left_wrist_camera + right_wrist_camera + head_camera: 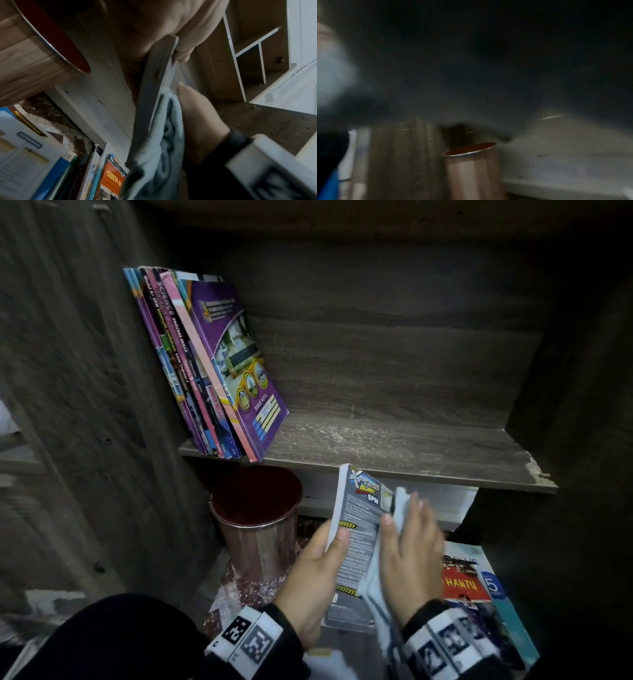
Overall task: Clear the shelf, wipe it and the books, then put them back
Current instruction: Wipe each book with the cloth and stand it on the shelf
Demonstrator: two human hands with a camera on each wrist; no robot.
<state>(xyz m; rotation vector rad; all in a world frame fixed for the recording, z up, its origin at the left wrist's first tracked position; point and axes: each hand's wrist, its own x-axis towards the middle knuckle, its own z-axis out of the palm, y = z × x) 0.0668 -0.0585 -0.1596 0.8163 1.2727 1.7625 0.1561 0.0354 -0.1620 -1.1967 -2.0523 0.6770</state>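
My left hand [325, 546] grips a grey "Xpress Bijak SPM" book [359, 529] by its left edge, thumb on the cover, just below the shelf board [394, 446]. With straight fingers, my right hand [411, 529] presses a pale blue cloth [375, 587] flat against the book's cover. The left wrist view shows the book [154, 81] edge-on, with the cloth [168, 135] between it and the right hand [197, 115]. Several thin books [212, 364] lean at the shelf's left end. The right wrist view is blurred.
A copper-coloured bin [255, 522] stands on the floor under the shelf's left part, also in the right wrist view [471, 169]. A stack of books [479, 587] lies on the floor at the right. The shelf's front right corner [534, 470] is chipped.
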